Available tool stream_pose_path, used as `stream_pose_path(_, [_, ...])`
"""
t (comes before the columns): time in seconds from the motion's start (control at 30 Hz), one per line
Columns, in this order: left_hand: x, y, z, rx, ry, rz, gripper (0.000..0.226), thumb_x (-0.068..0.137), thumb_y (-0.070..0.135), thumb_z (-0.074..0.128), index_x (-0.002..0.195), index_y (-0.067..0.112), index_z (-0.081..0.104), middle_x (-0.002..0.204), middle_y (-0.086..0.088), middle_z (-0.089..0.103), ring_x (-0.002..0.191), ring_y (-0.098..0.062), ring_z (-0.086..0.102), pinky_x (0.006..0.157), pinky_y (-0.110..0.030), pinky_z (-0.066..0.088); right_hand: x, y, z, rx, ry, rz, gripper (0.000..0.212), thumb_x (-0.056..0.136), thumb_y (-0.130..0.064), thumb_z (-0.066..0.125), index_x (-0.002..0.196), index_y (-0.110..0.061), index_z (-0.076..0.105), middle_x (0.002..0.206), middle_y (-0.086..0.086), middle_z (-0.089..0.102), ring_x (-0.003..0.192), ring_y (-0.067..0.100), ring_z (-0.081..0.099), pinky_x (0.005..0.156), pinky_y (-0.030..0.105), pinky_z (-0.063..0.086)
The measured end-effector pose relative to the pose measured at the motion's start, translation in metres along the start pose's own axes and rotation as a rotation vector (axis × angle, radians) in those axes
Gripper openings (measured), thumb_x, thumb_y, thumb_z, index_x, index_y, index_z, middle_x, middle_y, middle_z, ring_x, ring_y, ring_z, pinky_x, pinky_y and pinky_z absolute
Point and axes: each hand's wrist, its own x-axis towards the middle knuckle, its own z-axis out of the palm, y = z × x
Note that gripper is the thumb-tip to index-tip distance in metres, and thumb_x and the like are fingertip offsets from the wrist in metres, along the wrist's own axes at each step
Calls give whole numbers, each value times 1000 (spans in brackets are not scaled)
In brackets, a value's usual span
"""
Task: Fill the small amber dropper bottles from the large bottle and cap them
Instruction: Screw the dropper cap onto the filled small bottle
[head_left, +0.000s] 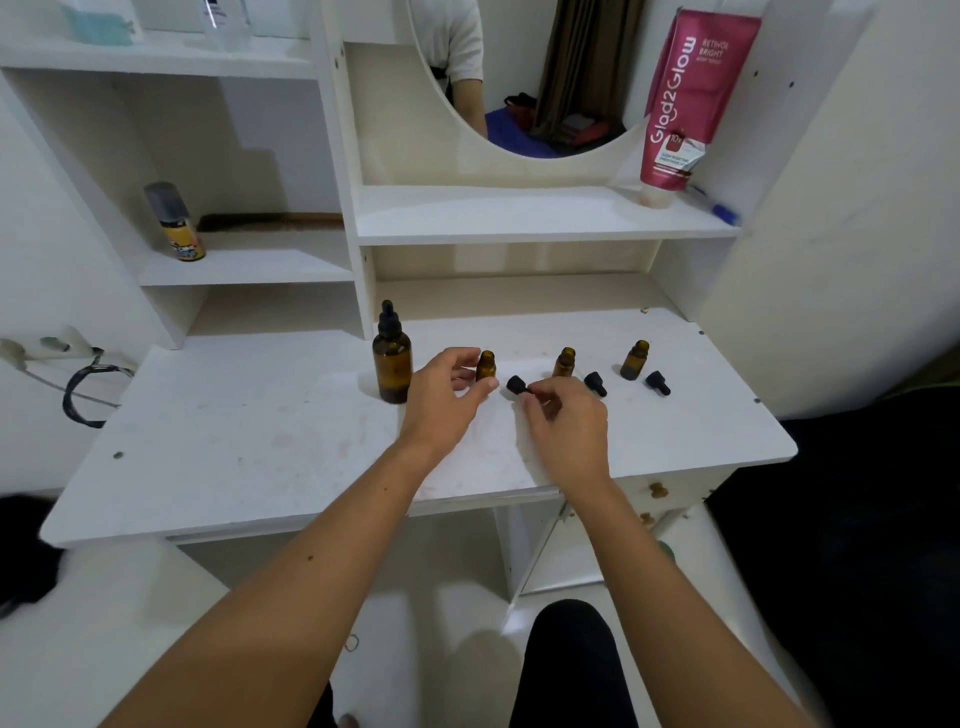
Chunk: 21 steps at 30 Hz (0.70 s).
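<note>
The big bottle (392, 358) is standing on the left of the table (234, 441), with its black dropper top still on. It looks like glass, so it is probably hard, smooth and easy to break. Holding it round its fat middle seems safest.

The left hand (441, 395) is reaching just beside the first small bottle (485, 365). Its fingers are loosely curved and open, holding nothing. This bottle is tiny and light and could tip over easily, so pinching its sides would keep it steady.

The right hand (566, 421) is pinching the first cap (517, 385) with its fingertips. The cap looks rubbery and small.

Further right, two more small bottles (565, 362) (635, 359) are standing open, each with a cap (596, 383) (657, 382) lying near it.
</note>
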Motion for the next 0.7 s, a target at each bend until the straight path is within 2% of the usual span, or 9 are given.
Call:
stream_pose_path(0.07, [3,-1,1,16,0,-11,43,89,23,82,129,17,67,114,6,73,101,-9,69,93,-29,60,1,0,-7,156,39,68,14,97,-17,75,110,-13,76,100,-9,72,84,-3,67,82,7,51])
stream_pose_path(0.13, [4,-2,1,20,0,-9,39,90,23,81,126,18,69,110,8,74,99,-7,69,92,-28,61,3,-1,-14,310,66,122,17,97,-13,75,114,-11,76,103,-8,76,90,-6,71,85,5,52])
stream_pose_path(0.3, [5,-2,1,47,3,5,36,90,22,80,124,17,69,110,5,74,99,-9,70,92,-26,60,15,-16,-23,496,94,79,18,99,-7,71,116,-13,74,105,-6,79,98,2,75,91,13,57])
stream_pose_path(0.7, [4,-4,-1,41,-23,24,34,91,23,79,123,17,69,110,5,74,99,-9,70,94,-28,60,39,-37,-17,320,80,-194,20,100,-5,68,118,-12,74,104,-4,78,96,6,75,90,14,57])
